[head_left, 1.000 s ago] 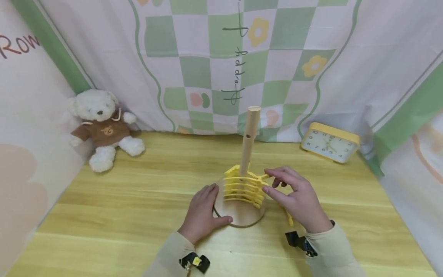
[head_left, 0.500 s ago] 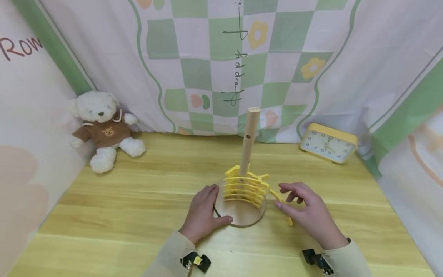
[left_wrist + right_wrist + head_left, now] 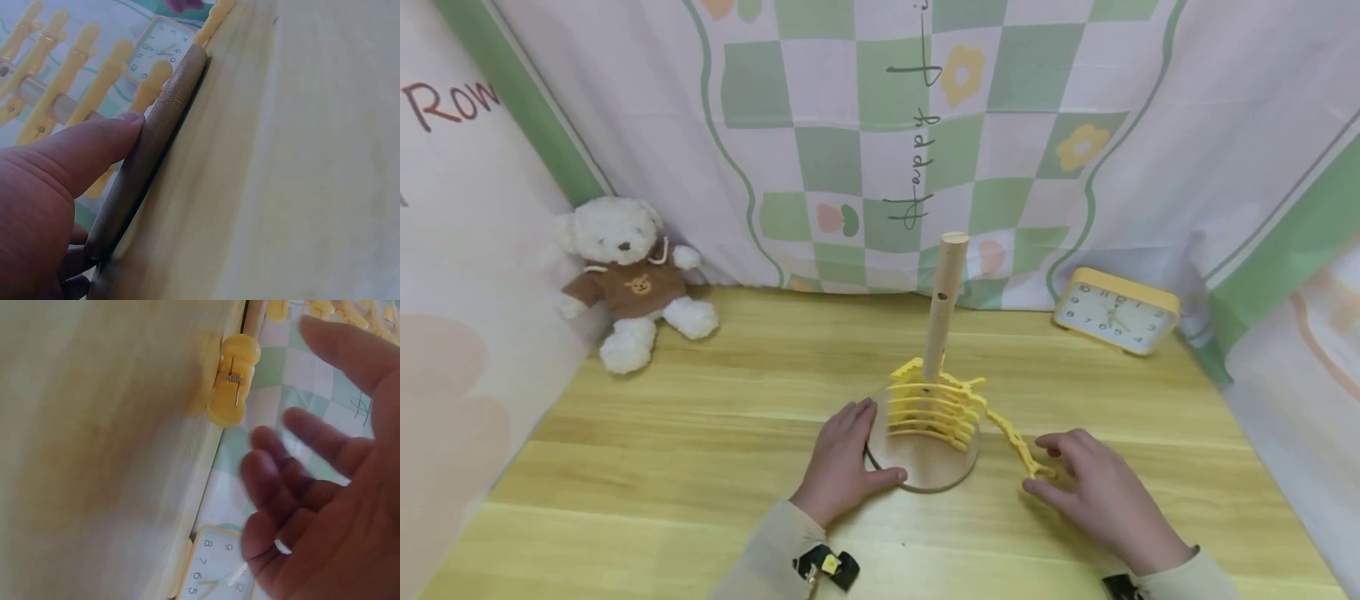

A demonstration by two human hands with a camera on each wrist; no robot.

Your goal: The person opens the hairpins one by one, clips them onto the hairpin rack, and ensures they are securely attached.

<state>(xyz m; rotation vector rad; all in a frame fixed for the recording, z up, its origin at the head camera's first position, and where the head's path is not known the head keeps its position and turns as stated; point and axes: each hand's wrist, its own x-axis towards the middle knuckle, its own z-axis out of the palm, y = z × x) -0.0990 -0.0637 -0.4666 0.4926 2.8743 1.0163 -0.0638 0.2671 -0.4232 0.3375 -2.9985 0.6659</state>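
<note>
A wooden stand has a round base (image 3: 928, 473) and an upright post (image 3: 947, 292) with holes. Several yellow hair clips (image 3: 928, 408) are stacked crosswise along the lower post. My left hand (image 3: 842, 462) holds the base by its rim, the thumb on the near edge and the fingers along the left side, as the left wrist view also shows (image 3: 56, 169). One loose yellow hair clip (image 3: 1015, 437) lies on the table right of the base; its spring end shows in the right wrist view. My right hand (image 3: 1097, 492) hovers at that end, thumb and fingers apart, holding nothing.
A white teddy bear (image 3: 632, 283) in a brown top sits at the back left of the wooden table (image 3: 737, 367). A yellow-framed clock (image 3: 1116, 312) stands at the back right. Behind them hangs a checked green and white curtain (image 3: 895, 150).
My right hand has left the stacked clips and moved right and toward me, to the near end of the loose hair clip. My left hand stays on the base.
</note>
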